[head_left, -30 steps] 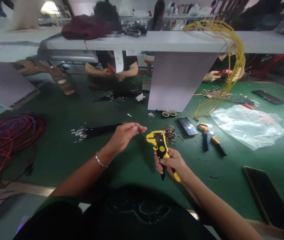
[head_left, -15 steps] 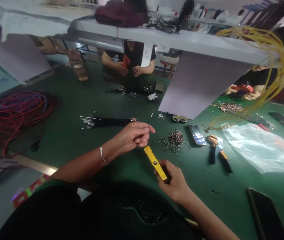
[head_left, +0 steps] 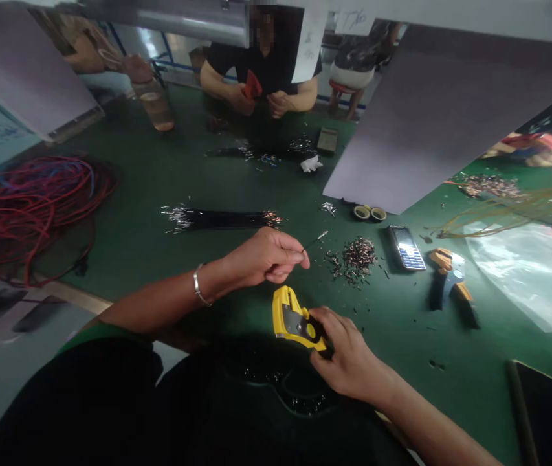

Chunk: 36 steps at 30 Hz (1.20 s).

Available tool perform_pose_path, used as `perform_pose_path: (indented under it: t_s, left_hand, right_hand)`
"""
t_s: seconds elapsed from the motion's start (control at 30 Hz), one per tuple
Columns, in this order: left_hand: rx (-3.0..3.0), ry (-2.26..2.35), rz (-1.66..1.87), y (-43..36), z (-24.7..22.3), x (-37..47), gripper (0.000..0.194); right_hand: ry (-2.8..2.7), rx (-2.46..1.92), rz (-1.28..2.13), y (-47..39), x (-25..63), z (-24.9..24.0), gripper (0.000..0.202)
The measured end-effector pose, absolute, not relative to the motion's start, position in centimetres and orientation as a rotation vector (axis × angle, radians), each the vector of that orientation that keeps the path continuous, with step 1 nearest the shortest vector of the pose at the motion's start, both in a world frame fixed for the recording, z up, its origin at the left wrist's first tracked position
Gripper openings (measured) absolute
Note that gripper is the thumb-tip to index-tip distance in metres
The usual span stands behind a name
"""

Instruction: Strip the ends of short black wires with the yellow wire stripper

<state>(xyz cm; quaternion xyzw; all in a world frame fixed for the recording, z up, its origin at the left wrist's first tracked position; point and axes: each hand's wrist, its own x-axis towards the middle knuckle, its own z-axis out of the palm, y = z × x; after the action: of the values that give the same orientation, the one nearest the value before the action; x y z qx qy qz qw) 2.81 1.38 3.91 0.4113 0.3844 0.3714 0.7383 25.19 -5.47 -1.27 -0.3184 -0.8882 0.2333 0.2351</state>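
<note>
Relative to the pile of clippings (head_left: 360,254), the left hand (head_left: 272,256) pinches a thin black wire (head_left: 314,242) just to the left, the right hand (head_left: 348,353) grips a yellow wire stripper (head_left: 299,323) on the near side, a keypad phone (head_left: 406,248) lies just right, and counter (head_left: 402,336) gives room before the front edge (head_left: 79,296).

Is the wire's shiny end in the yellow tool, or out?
Out: the wire sticks out from the left hand, its shiny tip clear of the yellow tool in the right hand.
</note>
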Motion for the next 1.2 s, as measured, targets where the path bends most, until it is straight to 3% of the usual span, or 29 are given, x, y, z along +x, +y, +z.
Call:
perform_pose_path:
  t_s: [0.3,0.47,0.63,1.2]
  left_hand:
    - [0.905,0.866,0.775,1.7,3.6,3.3,0.010]
    - [0.837,0.816,0.767,2.1,2.9,3.4,0.013]
    - [0.720,0.757,0.794,2.4,1.6,3.3,0.015]
    - [0.683,0.767,0.921,3.2,0.5,2.3,0.012]
  right_hand:
    - [-2.223,-1.004,0.987,-5.9,25.3,-1.0,0.048]
    - [-1.730,-1.154,1.637,-6.0,24.8,-0.1,0.025]
    - [-0.938,-0.927,2.135,-6.0,24.1,-0.3,0.037]
    - [-0.700,-0.847,2.223,-5.7,22.8,0.5,0.036]
